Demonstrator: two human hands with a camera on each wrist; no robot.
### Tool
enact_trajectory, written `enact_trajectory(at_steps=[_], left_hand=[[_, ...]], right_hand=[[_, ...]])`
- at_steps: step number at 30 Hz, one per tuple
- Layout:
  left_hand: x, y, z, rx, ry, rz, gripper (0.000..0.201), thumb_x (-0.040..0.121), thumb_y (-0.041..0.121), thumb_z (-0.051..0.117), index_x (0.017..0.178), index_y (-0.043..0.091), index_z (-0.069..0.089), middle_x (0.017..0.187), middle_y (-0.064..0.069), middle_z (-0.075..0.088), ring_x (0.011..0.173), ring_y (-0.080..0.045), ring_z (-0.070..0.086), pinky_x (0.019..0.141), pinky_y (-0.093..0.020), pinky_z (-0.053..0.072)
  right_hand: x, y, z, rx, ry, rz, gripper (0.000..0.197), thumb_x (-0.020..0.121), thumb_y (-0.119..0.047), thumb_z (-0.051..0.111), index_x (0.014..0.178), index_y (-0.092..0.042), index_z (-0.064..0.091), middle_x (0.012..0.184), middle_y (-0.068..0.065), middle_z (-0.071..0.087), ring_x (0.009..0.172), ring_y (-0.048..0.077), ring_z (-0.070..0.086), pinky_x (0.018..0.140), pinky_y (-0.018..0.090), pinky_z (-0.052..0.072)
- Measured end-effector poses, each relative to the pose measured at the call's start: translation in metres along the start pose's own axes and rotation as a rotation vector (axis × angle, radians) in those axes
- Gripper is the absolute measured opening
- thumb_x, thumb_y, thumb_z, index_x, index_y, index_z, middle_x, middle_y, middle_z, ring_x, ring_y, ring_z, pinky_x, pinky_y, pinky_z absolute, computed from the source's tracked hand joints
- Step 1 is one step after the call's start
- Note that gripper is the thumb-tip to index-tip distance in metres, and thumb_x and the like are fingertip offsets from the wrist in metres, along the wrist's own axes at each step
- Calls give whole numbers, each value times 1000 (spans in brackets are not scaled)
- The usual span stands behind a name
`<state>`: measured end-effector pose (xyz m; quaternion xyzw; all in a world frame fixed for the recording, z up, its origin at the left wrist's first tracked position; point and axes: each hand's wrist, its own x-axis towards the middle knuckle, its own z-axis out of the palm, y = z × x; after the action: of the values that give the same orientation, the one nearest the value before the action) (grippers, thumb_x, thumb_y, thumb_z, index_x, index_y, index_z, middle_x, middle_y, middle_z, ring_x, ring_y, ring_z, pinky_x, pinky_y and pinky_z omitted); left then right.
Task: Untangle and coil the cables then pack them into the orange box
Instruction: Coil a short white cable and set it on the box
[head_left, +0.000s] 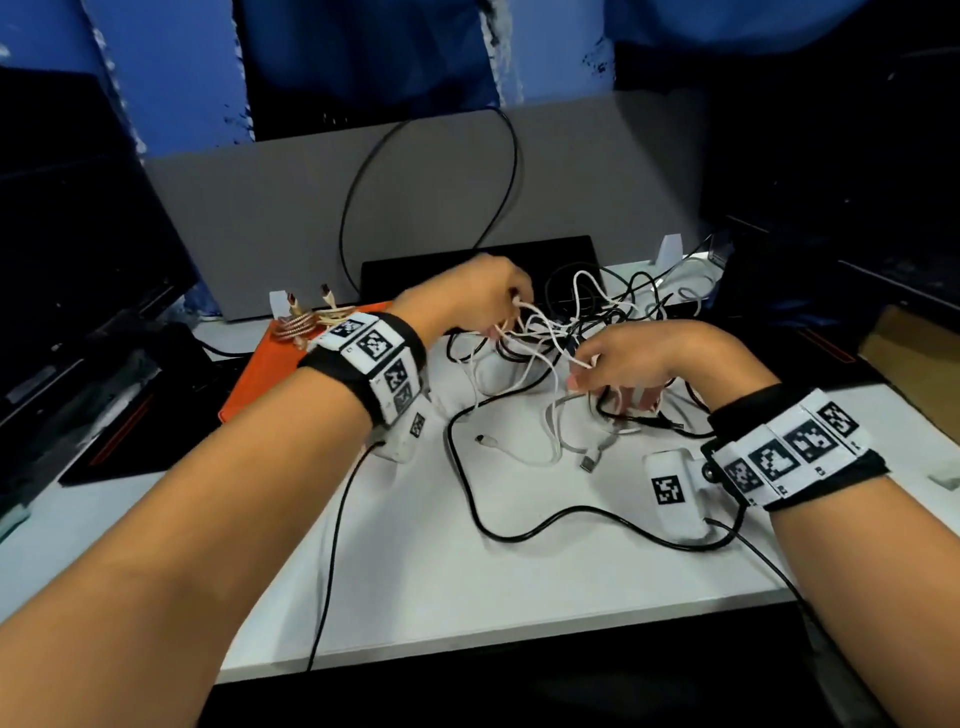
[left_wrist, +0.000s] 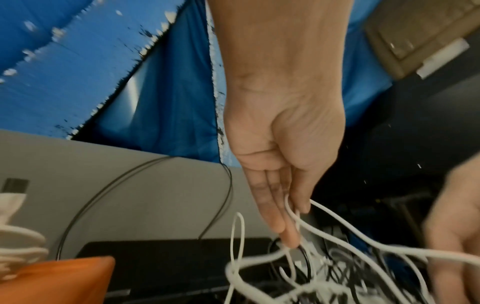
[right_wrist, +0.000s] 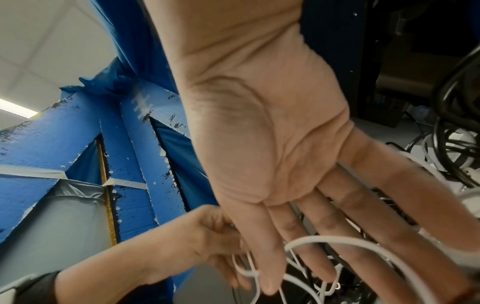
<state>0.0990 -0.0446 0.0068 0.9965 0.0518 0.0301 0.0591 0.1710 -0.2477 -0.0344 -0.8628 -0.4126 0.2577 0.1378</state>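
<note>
The left hand (head_left: 470, 299) pinches a white cable (left_wrist: 337, 223) between thumb and fingertips, up at the far side of the tangle (head_left: 571, 332), while the right hand (head_left: 641, 356) nips another white strand at its near side, its other fingers loosely spread down into the wires (what lies under them is hidden). This looks like the untangling step, still early: white and black leads are knotted together mid-worktop (head_left: 415, 571), loose plug ends trailing toward the person. The next move likely calls for drawing the two pinched strands apart gently, following one lead out rather than tightening the knot. The orange box (head_left: 249, 379) waits left of the tangle, one coppery coiled cable (head_left: 298, 325) already on it.
</note>
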Motion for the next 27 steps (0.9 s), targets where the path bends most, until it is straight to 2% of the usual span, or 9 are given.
enact_trajectory(at_steps=[6, 10, 14, 16, 18, 21, 23, 24, 27], left_hand=[[-19, -2, -37, -221, 338, 42, 18, 105, 20, 55, 104, 13, 71, 82, 0, 76, 60, -18, 73, 62, -25, 58], [-39, -17, -64, -401, 641, -49, 24, 105, 29, 54, 92, 13, 65, 65, 1, 69, 47, -11, 64, 53, -26, 52], [-71, -38, -85, -517, 859, -80, 31, 104, 38, 56, 90, 13, 70, 55, 13, 59, 45, -4, 55, 53, -28, 54], [-86, -37, -80, -564, 850, -88, 35, 104, 40, 57, 82, 15, 67, 57, 9, 58, 50, -2, 52, 55, -22, 47], [-101, -33, -69, -764, 752, -102, 39, 104, 43, 54, 73, 20, 60, 64, 4, 58, 62, -10, 58, 68, -27, 51], [-131, -26, -51, -1255, 440, -3, 37, 108, 35, 45, 76, 19, 50, 65, 1, 51, 65, -19, 55, 77, -35, 53], [-149, -21, -36, -1338, 275, 56, 26, 108, 23, 39, 86, 16, 51, 63, 1, 44, 58, -18, 48, 76, -36, 52], [-155, -19, -28, -1306, 242, 56, 22, 108, 19, 39, 91, 14, 52, 63, 2, 41, 55, -17, 44, 74, -36, 51], [-161, -10, -6, -1106, 256, 13, 21, 108, 16, 45, 101, 7, 62, 62, 4, 39, 56, -14, 39, 66, -31, 43]], right_hand=[[-9, -10, -13, -21, 291, -198, 22, 107, -29, 54, 94, -17, 68, 73, 0, 71, 56, 15, 64, 58, 30, 53], [-14, -4, -25, 52, 516, -218, 26, 107, -30, 51, 92, -23, 72, 71, 3, 62, 57, 17, 53, 57, 31, 42], [-15, 9, -35, 141, 690, -235, 31, 109, -32, 49, 95, -15, 71, 71, 5, 55, 56, 15, 45, 56, 30, 36], [-16, 10, -38, 151, 765, -259, 33, 109, -31, 49, 94, -13, 71, 67, 1, 53, 53, 7, 44, 55, 28, 36], [-16, 12, -41, 171, 840, -276, 32, 109, -30, 48, 93, -13, 71, 65, 0, 53, 51, 5, 46, 54, 23, 36], [-22, 19, -46, 192, 896, -233, 30, 107, -34, 51, 89, -18, 69, 69, 2, 57, 61, 17, 49, 62, 32, 39], [-30, 19, -49, 104, 797, -159, 21, 103, -38, 60, 90, -23, 67, 77, 0, 62, 70, 19, 55, 62, 31, 40], [-37, 14, -48, 31, 687, -115, 15, 99, -42, 66, 100, -26, 68, 88, -2, 67, 78, 18, 59, 67, 31, 43], [-61, -22, -39, -154, 428, -171, 64, 85, -60, 74, 142, -40, 53, 131, -15, 58, 108, 12, 60, 92, 32, 48]])
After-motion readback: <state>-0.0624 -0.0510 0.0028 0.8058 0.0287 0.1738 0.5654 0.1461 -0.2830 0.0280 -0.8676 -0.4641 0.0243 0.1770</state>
